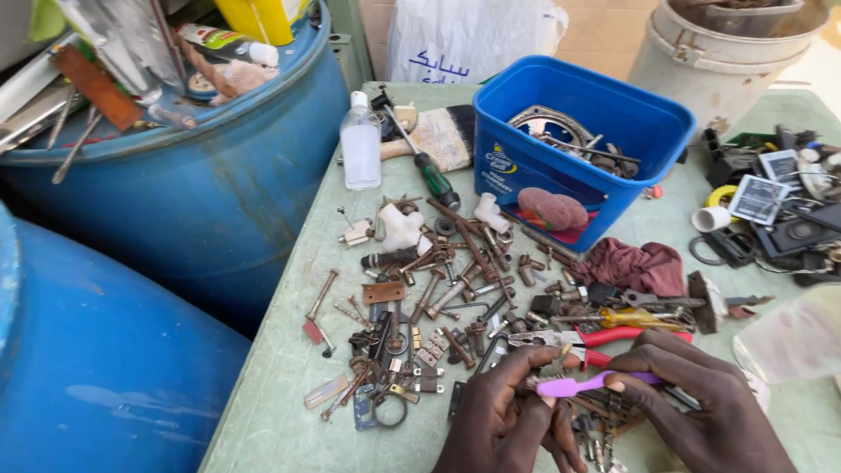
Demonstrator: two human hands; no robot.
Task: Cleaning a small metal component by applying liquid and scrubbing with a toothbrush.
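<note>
Purple plastic toothbrush (585,384), lower centre of frame: my left hand (508,412) pinches its head end and my right hand (701,407) pinches the handle, above rusty bolts (455,289). Step, by my judgement: inspecting it. Next move calls for a steady pinch.

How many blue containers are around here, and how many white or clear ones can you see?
Blue barrels: 2, one at the far left and one nearer.
Blue plastic tub: 1.
Clear bottle: 1.
White bucket: 1.
Clear cup: 1.
Total: 6.
</note>
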